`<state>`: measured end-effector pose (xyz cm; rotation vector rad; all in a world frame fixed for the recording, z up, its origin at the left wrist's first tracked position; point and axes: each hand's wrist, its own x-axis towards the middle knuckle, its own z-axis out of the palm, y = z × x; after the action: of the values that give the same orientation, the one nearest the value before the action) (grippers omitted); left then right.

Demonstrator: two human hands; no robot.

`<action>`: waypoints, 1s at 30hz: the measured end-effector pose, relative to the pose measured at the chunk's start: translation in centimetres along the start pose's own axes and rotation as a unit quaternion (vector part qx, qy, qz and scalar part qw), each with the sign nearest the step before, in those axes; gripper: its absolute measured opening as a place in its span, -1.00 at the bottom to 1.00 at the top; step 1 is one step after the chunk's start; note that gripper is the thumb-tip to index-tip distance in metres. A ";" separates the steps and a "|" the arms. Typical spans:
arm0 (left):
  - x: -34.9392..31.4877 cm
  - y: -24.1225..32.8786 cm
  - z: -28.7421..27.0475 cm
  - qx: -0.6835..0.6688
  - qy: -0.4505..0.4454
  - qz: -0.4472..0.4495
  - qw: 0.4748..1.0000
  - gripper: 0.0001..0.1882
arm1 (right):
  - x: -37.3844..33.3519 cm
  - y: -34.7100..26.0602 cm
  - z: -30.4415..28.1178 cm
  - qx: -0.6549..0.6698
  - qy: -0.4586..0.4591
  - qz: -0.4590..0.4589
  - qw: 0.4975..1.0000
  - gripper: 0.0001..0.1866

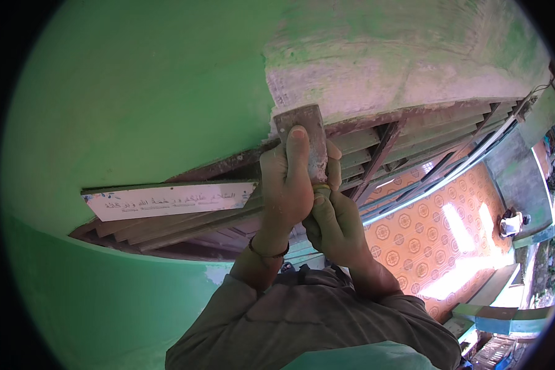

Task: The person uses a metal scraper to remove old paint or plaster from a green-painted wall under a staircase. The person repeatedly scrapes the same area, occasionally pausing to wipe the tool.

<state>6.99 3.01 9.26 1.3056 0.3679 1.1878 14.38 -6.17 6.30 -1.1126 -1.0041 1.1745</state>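
Both my hands are raised to the wall on one scraper [307,116] with a flat, stained, grey-brown blade. My left hand [282,188] is closed round the blade, its thumb pressed along the face and its fingertips showing at the right side. Just below, my right hand [339,228] is wrapped round the handle, of which only a yellowish bit shows. The blade's top edge lies at the border between green paint [185,92] and a scraped pale patch [351,74]. Whether it touches the wall I cannot tell.
Under the paint runs a brown wooden frame with louvre slats [357,151]. A white lettered sign [166,202] is fixed on its left part. Far below at right lies an orange patterned tile floor [407,240], with a low wall [493,317] and a white object [510,225].
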 end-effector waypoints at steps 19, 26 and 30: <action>1.1 1.9 0.0 -0.021 0.000 0.045 0.999 -0.39 | 0.6 -1.4 1.1 0.048 -0.026 -0.061 0.997 -0.66; 1.0 1.9 0.1 -0.020 0.008 0.052 0.998 -0.41 | 0.2 -1.5 1.0 0.025 -0.023 -0.058 0.998 -0.65; 0.9 1.7 -0.1 -0.018 0.020 0.038 0.999 -0.41 | 0.2 -0.9 1.1 0.063 -0.022 -0.075 0.995 -0.63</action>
<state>6.54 3.52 11.07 1.2764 0.3271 1.2792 13.46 -5.83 7.41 -0.9001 -1.0151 1.1292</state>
